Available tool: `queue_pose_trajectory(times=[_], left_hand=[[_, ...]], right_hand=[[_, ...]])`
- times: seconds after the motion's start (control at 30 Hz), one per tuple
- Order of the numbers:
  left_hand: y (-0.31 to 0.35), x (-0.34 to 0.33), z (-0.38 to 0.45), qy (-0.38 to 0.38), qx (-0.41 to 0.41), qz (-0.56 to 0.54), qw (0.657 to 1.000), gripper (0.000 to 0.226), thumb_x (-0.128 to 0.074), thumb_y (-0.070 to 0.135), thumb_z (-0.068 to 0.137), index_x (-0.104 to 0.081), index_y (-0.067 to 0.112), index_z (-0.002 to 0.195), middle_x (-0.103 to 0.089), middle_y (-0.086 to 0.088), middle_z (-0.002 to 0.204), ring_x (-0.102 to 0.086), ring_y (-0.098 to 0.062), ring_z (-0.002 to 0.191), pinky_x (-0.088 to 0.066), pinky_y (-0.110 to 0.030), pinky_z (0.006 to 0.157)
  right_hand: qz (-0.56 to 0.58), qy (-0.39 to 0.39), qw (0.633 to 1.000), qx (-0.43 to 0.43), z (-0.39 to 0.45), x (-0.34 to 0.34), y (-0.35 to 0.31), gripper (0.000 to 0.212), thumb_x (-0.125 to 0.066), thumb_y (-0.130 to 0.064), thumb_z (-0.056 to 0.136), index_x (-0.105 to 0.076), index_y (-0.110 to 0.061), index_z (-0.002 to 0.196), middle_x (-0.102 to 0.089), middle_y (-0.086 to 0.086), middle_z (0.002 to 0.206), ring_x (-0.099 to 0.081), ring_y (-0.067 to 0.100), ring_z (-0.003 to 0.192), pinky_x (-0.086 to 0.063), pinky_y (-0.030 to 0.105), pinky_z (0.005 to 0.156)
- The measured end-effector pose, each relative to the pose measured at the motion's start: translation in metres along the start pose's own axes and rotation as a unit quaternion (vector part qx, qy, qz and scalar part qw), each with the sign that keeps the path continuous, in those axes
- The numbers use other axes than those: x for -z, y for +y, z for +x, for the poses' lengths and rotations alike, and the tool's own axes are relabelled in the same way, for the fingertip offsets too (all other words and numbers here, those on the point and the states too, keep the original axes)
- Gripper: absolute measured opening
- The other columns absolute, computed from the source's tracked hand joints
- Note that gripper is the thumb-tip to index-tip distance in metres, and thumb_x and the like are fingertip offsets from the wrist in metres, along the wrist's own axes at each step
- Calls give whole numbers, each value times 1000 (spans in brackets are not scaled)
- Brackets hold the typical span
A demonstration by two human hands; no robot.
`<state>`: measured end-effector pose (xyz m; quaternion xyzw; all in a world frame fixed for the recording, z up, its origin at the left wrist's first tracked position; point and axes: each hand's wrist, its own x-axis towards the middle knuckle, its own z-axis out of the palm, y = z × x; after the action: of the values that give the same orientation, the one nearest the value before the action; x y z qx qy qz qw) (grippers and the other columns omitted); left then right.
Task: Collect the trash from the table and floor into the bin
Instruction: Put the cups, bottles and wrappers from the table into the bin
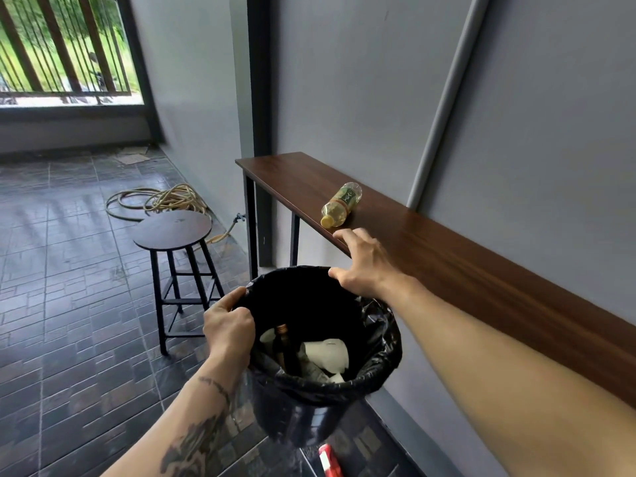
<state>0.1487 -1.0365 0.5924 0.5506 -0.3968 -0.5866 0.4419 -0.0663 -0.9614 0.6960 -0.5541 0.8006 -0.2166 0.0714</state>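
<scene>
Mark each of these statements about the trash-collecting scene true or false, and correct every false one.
1. The plastic bottle stands upright on the table. False: it lies on its side near the table's front edge.
2. The left hand grips the rim of the bin. True.
3. The bin is empty. False: a dark bottle and crumpled white paper lie inside it.
4. The right hand is open, reaching toward the plastic bottle without touching it. True.
5. A red item lies on the floor below the bin. True.
6. The stool has a square seat. False: its seat is round.
</scene>
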Motion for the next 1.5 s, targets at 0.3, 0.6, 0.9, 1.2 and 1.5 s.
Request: queue_pose_trajectory(times=[0.3,0.6,0.9,1.2,1.5], left_hand=[[-12,-27,33,34,-13,-12,999,60,-53,-6,66,-81,37,97,-80,0,105,-78,-24,93,-62,-45,87],[-11,-58,52,78,-17,-13,997,56,-55,-18,75,-78,17,112,-79,-11,104,-77,-42,87,-59,-66,80],[-20,-63,53,69,-1,-20,997,56,-57,-20,73,-78,12,114,-78,-16,109,-77,-38,93,-60,-60,86],[-1,-48,43,46,-10,-12,999,54,-56,-16,77,-77,28,102,-77,-12,111,-79,-29,89,-64,-48,81],[24,29,18,-20,-43,22,999,62,-48,-13,76,-76,32,108,-75,0,104,-73,-15,80,-60,-18,64]], right_hand=[[-71,-16,997,34,102,11,36,71,-65,-36,75,-38,-33,140,-37,7,143,-41,36,126,-42,48,105],[-166,-79,978,97,185,-7,67,84,-63,-24,68,-31,-39,144,-14,6,160,-17,42,145,-36,55,109],[-157,-13,976,148,187,-24,68,69,-67,-20,69,-40,-27,132,-33,10,154,-23,49,142,-44,62,99],[55,80,975,198,123,12,26,51,-65,-21,75,-50,-22,124,-61,3,115,-60,24,91,-43,26,74],[13,-77,984,159,-24,-21,-57,47,-62,-27,78,-46,-28,122,-59,-3,108,-59,19,89,-45,29,76]])
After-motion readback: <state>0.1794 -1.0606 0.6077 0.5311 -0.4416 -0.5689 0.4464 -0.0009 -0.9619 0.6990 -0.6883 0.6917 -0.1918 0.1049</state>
